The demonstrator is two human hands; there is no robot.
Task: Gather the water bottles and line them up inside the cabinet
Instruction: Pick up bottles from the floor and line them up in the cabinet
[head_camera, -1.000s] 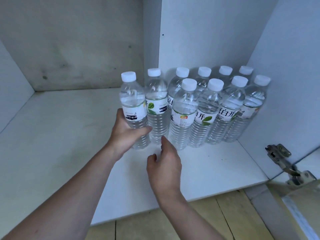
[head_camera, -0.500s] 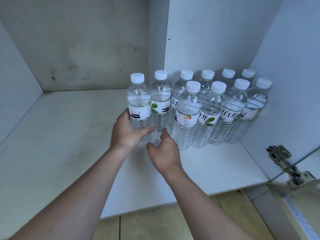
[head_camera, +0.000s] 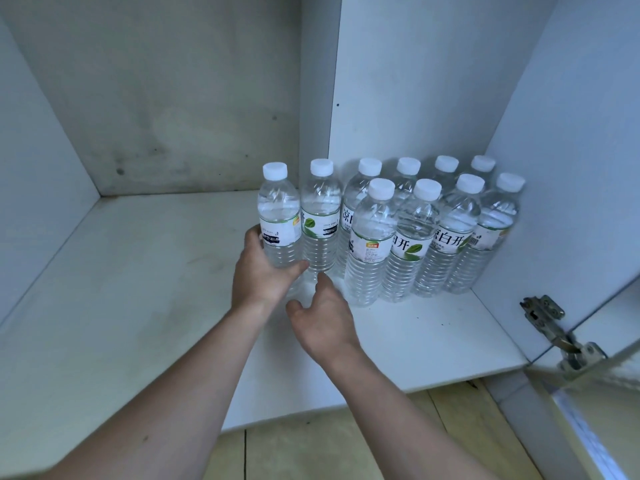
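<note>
My left hand (head_camera: 263, 271) wraps the lower body of the end bottle (head_camera: 280, 220), thumb across its front, fingers hidden behind. That bottle stands upright on the shelf (head_camera: 138, 271), touching or just beside the next back-row bottle (head_camera: 320, 216). My right hand (head_camera: 320, 313) sits just below and in front, fingers loosely curled and holding nothing; the index tip is near the bottle bases, and I cannot tell if it touches one. To the right, the other bottles are packed against the side wall (head_camera: 571, 168): 6 caps in the back row counting mine, 4 in the front row (head_camera: 433, 237).

I judge the step in hand is seating this bottle at the left end of the back row. To do it well I should keep my grip low so it stays upright, slide it until its side meets its neighbour, line its cap with the others, and use my right hand as a guard against tipping the front row. Then let go gently
</note>
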